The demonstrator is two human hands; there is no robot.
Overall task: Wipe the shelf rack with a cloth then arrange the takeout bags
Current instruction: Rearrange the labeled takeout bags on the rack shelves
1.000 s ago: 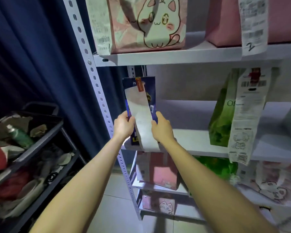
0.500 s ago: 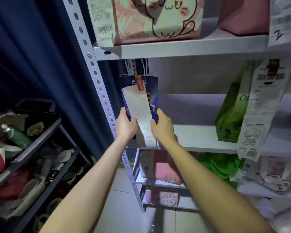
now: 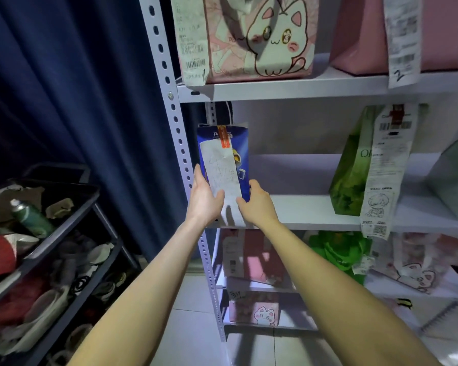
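Note:
A narrow blue takeout bag (image 3: 242, 146) with a long white receipt (image 3: 222, 175) taped down its front stands upright at the left end of the middle shelf (image 3: 310, 210) of the white shelf rack (image 3: 175, 122). My left hand (image 3: 202, 200) grips its left side and my right hand (image 3: 257, 203) grips its right side near the bottom. A green bag (image 3: 351, 178) with a receipt stands further right on the same shelf. A pink cat bag (image 3: 259, 38) and a plain pink bag (image 3: 360, 35) sit on the shelf above. No cloth is in view.
Pink cat bags (image 3: 251, 260) and a green bag (image 3: 336, 250) fill the lower shelves. A black cart (image 3: 64, 225) full of clutter with a green bottle (image 3: 29, 216) stands at the left, in front of a dark blue curtain (image 3: 77, 88). The floor is pale tile (image 3: 193, 326).
The blue bag has shifted slightly deeper and more upright on the shelf between both hands. My view has tilted a little, so the upper shelf sits lower in frame.

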